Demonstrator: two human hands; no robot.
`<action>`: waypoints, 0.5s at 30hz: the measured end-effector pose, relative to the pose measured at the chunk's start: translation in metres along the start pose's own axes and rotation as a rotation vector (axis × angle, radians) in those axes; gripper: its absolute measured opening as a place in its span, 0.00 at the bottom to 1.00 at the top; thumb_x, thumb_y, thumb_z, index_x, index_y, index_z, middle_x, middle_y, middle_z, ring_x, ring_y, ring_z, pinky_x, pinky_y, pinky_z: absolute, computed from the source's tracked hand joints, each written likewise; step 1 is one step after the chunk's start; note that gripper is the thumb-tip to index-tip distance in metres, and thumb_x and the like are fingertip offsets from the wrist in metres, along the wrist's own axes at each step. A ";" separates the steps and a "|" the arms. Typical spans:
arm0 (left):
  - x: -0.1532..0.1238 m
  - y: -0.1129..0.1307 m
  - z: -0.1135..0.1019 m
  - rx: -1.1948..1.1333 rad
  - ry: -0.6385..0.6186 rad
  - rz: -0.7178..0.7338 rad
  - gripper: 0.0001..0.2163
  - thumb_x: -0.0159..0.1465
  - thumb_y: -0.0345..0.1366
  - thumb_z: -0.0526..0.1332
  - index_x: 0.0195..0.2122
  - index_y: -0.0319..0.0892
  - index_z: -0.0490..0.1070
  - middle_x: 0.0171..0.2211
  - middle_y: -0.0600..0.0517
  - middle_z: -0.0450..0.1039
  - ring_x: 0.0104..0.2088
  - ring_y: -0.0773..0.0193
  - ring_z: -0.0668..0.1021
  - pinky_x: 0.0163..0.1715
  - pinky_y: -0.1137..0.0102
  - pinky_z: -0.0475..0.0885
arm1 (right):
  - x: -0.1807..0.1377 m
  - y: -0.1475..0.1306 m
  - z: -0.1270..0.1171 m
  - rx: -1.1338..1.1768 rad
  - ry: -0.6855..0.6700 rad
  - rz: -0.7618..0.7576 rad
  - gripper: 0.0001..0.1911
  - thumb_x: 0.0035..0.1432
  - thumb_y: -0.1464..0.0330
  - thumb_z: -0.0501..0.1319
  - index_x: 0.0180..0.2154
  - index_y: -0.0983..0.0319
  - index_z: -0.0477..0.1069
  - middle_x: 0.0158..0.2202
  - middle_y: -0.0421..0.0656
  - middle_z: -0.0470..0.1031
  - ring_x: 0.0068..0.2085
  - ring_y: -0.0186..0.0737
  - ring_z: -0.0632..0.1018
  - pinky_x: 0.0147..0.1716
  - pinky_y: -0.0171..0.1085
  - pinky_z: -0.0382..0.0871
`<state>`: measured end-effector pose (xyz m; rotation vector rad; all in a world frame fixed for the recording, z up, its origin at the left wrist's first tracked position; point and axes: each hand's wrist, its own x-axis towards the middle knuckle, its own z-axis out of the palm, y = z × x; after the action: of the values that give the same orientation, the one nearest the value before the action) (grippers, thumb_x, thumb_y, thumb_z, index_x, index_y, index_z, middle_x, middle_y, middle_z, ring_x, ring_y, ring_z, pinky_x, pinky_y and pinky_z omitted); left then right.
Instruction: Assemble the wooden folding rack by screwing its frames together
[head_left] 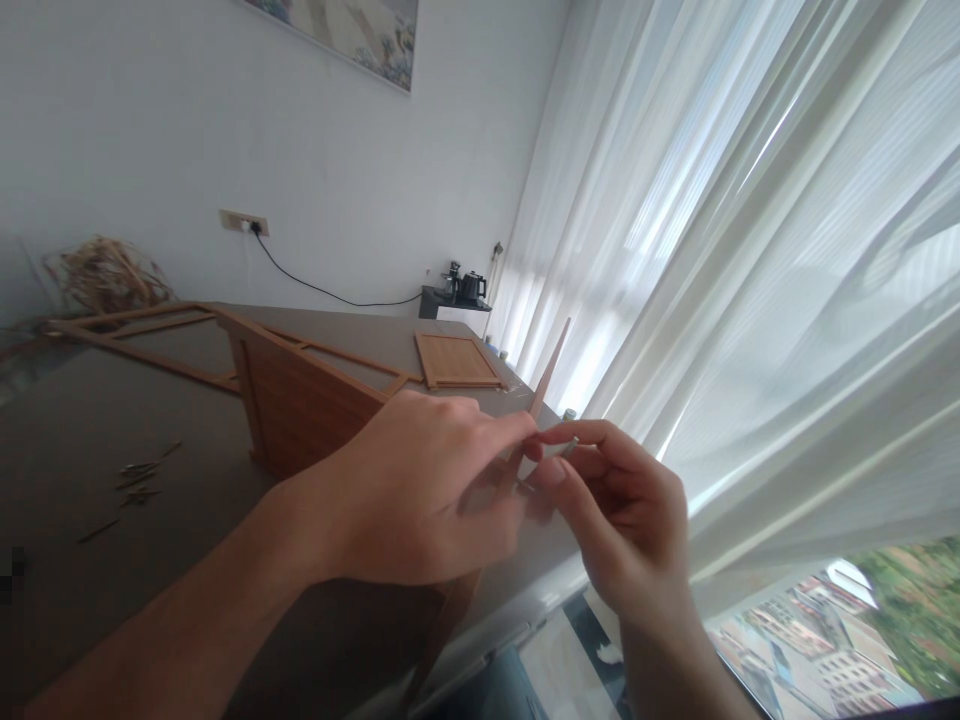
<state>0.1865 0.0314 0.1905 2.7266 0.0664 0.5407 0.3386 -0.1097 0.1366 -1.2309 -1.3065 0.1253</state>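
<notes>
My left hand [420, 480] is closed around a slim wooden strip [551, 368]. The strip slants across the table's edge, with its upper end past my fingers and its lower part partly hidden below my hand. Beside it, my right hand [634, 520] pinches a small, thin metal piece, like a screw [571, 447], between thumb and fingers. The fingertips of both hands meet near the strip. A brown wooden panel [300, 400] stands on edge behind my left hand, and whether it joins the strip is hidden.
Several loose screws [139, 482] lie on the grey table [187, 400] at left. A wooden frame [150, 345] and a flat panel [461, 360] lie farther back. A black kettle [472, 287] stands beyond the table; white curtains [675, 250] hang at right.
</notes>
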 end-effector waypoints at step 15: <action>0.000 0.003 -0.005 -0.001 -0.058 -0.006 0.08 0.62 0.35 0.60 0.43 0.48 0.71 0.29 0.59 0.76 0.30 0.61 0.76 0.33 0.66 0.61 | 0.019 0.003 -0.042 -0.809 -0.083 -1.007 0.27 0.50 0.78 0.78 0.53 0.72 0.79 0.54 0.57 0.80 0.44 0.47 0.83 0.37 0.42 0.84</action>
<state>0.1850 0.0303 0.1960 2.7381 0.0587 0.4593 0.3787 -0.1208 0.1555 -1.0441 -1.9915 -1.1736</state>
